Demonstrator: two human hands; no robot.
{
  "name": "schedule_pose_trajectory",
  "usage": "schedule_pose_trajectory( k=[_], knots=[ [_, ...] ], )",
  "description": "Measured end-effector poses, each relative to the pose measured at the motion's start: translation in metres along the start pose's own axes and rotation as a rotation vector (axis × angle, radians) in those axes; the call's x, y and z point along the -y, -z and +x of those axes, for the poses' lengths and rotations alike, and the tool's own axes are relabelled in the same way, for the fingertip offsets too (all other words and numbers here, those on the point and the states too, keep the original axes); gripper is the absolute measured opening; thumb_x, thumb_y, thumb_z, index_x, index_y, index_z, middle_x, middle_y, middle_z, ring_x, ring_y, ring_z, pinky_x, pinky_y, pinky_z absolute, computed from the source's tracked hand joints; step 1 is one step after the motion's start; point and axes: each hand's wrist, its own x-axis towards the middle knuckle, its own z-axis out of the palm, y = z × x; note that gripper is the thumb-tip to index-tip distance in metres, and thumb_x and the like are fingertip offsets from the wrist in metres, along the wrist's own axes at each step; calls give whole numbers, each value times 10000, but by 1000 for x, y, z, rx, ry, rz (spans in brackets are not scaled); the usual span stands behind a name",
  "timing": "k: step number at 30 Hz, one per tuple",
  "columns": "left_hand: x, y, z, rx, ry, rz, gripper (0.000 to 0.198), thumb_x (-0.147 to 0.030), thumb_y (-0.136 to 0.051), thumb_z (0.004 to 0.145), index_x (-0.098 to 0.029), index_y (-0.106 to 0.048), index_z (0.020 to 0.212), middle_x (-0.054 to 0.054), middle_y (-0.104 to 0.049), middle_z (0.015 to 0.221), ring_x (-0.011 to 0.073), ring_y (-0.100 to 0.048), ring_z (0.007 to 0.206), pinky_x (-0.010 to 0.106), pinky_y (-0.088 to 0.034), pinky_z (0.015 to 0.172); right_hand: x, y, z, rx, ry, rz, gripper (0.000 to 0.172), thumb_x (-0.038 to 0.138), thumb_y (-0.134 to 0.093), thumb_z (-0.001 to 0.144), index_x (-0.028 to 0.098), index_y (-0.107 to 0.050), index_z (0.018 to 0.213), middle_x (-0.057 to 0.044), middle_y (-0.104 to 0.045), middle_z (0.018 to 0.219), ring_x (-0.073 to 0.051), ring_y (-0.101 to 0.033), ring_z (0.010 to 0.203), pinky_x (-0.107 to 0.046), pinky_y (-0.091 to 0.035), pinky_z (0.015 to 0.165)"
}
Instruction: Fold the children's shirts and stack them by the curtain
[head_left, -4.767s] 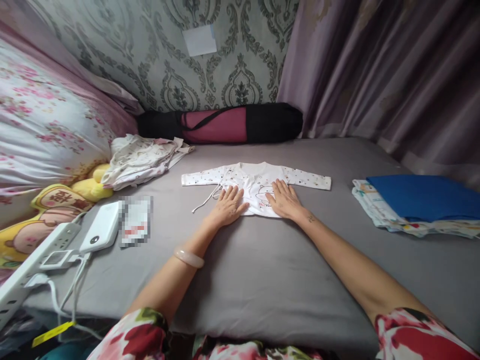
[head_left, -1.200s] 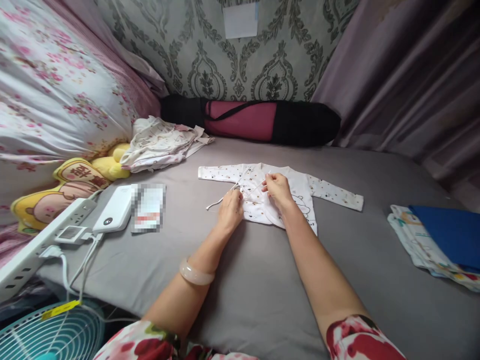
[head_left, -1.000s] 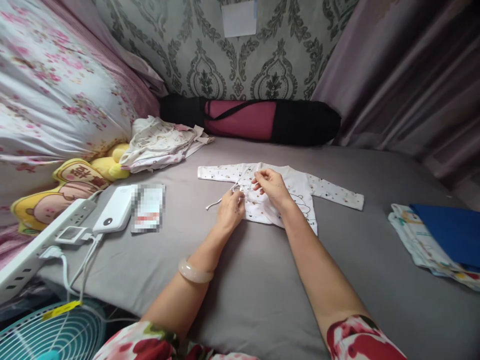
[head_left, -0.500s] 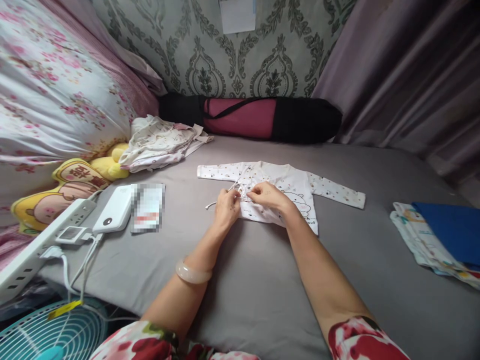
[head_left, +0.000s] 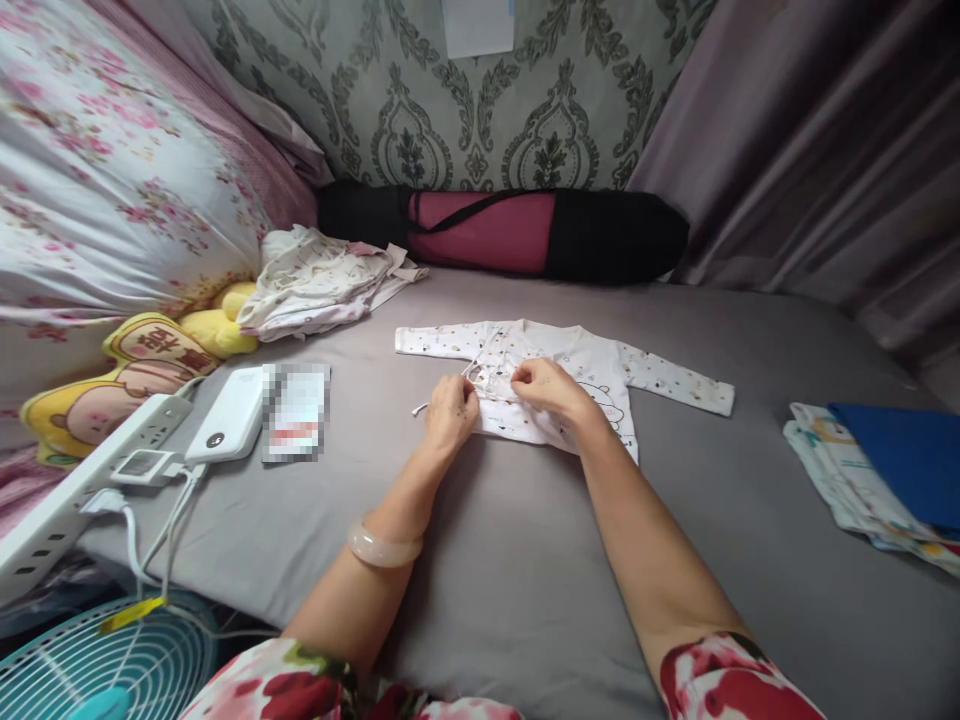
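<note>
A small white baby shirt (head_left: 592, 350) with a speckled print and a cartoon animal lies spread on the grey sheet, both sleeves stretched outward. Thin white tie strings (head_left: 477, 374) cross its left side. My left hand (head_left: 451, 410) is closed in a pinch on a string at the shirt's left edge, and a loose string end pokes out to its left. Over the front of the shirt, my right hand (head_left: 551, 388) pinches another part of the strings between thumb and fingers. The fingertips partly hide the strings.
Crumpled pale clothes (head_left: 322, 280) lie at the back left by a yellow plush (head_left: 150, 370). Nearer are a white power bank (head_left: 229, 415), a power strip (head_left: 90, 490) and a fan (head_left: 105, 660). A black and maroon bag (head_left: 487, 235) lines the wall; folded cloths (head_left: 885, 470) lie right.
My right hand has moved a little to the right, away from my left hand, widening the gap between them. My left hand has shifted slightly left.
</note>
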Motion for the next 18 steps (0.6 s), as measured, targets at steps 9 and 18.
schedule_pose_trajectory(
  k=[9, 18],
  knots=[
    [0, 13, -2, 60, 122, 54, 162, -116, -510, 764, -205, -632, 824, 79, -565, 909, 233, -563, 898, 336, -452, 758, -8, 10, -5, 113, -62, -116, 153, 166, -609, 672, 203, -694, 794, -22, -701, 830, -148, -601, 718, -219, -366, 568],
    [-4, 4, 3, -72, 28, -45, 136, -259, -522, 856, -184, -635, 868, 62, -574, 897, 192, -560, 849, 327, -453, 835, 20, -16, -4, -23, 41, -51, 233, 325, -501, 872, 191, -684, 819, -51, -703, 849, -174, -617, 803, -241, -390, 647]
  ],
)
